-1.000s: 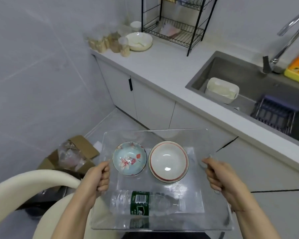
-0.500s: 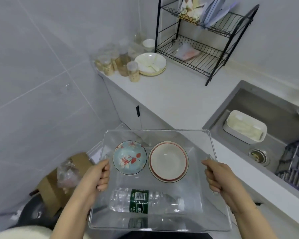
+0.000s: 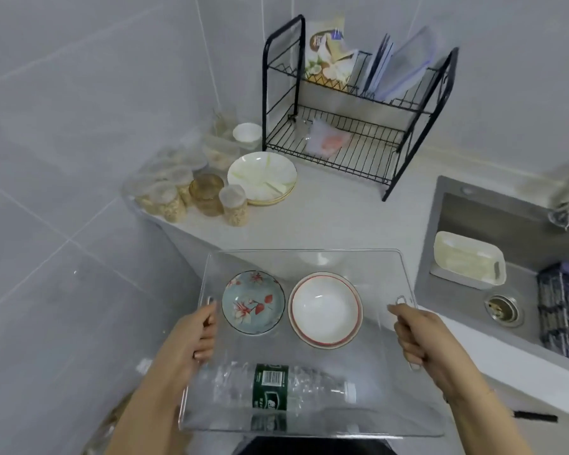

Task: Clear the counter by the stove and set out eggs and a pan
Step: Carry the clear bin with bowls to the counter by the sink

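Observation:
I carry a clear plastic bin [image 3: 312, 254] in front of me, its far edge over the white counter [image 3: 339, 221]. My left hand [image 3: 191, 339] grips its left handle and my right hand [image 3: 418, 333] grips its right handle. Inside the bin stand a blue floral bowl [image 3: 253, 302] and a white bowl with a red rim [image 3: 325, 309], side by side. A clear water bottle with a green label [image 3: 276, 387] lies on its side in the near part of the bin. No eggs or pan are in view.
Jars of dry goods [image 3: 174, 198] and stacked white plates [image 3: 262, 177] crowd the counter's left corner. A black two-tier dish rack [image 3: 358, 106] stands at the back. The steel sink [image 3: 460, 300] at right holds a cream tub [image 3: 467, 259] and a dark wire basket [image 3: 564, 310].
The view has swung up and closer to the counter. The bin, held the same way, now reaches over the counter's front edge. The floor and cardboard box have dropped out of sight.

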The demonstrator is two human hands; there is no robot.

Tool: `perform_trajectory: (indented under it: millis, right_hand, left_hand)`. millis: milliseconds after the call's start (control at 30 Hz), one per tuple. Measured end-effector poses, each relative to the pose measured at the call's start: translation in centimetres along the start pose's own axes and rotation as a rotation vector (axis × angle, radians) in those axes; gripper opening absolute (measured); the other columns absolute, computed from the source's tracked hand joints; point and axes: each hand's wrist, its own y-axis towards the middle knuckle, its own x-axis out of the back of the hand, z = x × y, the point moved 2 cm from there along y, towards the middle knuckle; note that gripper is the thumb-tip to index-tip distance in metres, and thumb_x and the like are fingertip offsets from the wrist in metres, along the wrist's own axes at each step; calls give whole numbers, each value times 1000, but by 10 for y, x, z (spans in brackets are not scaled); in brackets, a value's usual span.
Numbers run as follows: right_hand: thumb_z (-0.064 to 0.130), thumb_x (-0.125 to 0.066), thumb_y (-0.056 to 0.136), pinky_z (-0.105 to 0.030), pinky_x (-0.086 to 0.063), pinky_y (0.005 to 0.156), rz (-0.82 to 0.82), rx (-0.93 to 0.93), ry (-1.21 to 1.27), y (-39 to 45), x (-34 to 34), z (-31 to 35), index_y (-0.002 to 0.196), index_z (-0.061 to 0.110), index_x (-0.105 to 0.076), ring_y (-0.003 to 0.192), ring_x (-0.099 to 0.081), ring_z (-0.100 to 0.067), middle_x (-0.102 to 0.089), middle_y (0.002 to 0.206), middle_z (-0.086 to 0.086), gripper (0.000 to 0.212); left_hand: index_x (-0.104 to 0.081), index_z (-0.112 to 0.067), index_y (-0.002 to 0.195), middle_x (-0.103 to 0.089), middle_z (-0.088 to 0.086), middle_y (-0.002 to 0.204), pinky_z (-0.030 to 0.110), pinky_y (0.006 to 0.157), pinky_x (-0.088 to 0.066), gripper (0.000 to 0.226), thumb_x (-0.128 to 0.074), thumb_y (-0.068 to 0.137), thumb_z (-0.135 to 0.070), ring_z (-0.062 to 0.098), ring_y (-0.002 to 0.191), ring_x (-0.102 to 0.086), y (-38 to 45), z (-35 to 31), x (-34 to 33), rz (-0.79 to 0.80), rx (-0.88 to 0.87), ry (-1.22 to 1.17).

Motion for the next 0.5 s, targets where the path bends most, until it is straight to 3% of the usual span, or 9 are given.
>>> perform_trajectory:
  millis: [233, 500]
  right_hand:
    - [16, -52, 95, -18, -18, 33, -98, -18, 104, 36, -11, 27, 59, 19, -28, 34, -15, -11, -21, 46, 2, 43]
    - [16, -50, 95, -20, -17, 33, -162, -15, 57, 90, 7, 55, 63, 19, -28, 33, -16, -9, -21, 44, 5, 39]
  left_hand:
    - [-36, -17, 63, -25, -9, 40, 13, 29, -13, 41, -44, 100, -31, 4, 29, -16, 50, -72, -21, 95, -14, 103]
    - [-36, -18, 66, -24, -9, 44, 15, 31, -12, 39, -41, 101, -33, 4, 32, -15, 94, -101, -72, 44, -43, 200]
